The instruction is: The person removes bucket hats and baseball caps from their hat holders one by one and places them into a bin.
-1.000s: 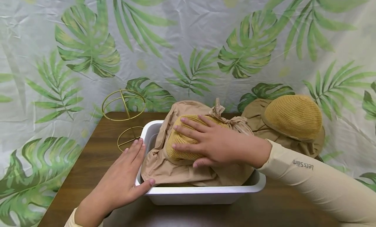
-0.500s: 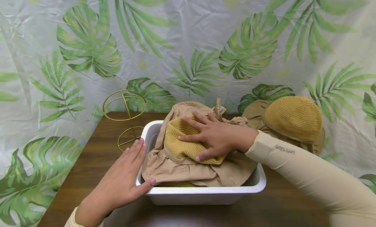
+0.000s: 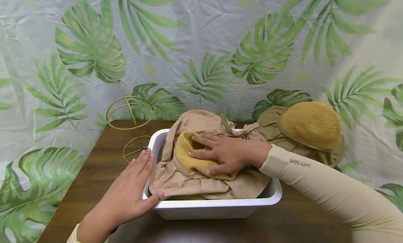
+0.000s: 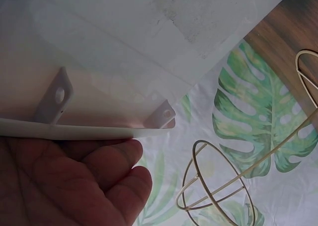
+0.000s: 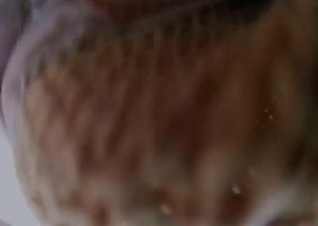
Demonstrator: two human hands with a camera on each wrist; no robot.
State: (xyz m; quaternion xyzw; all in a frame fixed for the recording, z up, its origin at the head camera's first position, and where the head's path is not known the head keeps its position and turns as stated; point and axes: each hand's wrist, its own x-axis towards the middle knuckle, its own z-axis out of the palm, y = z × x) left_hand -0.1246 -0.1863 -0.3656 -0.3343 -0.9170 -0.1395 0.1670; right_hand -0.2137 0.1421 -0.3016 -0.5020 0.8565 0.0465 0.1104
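A hat with a mustard knit crown [image 3: 185, 162] and a wide tan fabric brim [image 3: 201, 188] lies in a white plastic tub [image 3: 220, 203]. With fingers spread, my right hand [image 3: 225, 154] presses down on the crown, which is caved in under it. Only blurred ribbed knit [image 5: 124, 112] fills the right wrist view. My left hand [image 3: 129, 190] rests on the tub's left rim, fingers straight and thumb at the near corner. In the left wrist view, the fingers [image 4: 119, 156] touch the rim beside the tub's outer wall [image 4: 124, 52]. A strip of yellow knit shows beneath the brim.
Behind the tub on the right sits another hat [image 3: 311, 126] with a mustard crown and brown brim. A gold wire stand [image 3: 129, 128] stands at the back left. A leaf-print cloth [image 3: 214, 43] hangs behind the dark wooden table [image 3: 100, 159].
My right hand has pushed lower into the hat, and the rounded crown has collapsed inward, its left edge folding up. The left hand has stayed on the rim.
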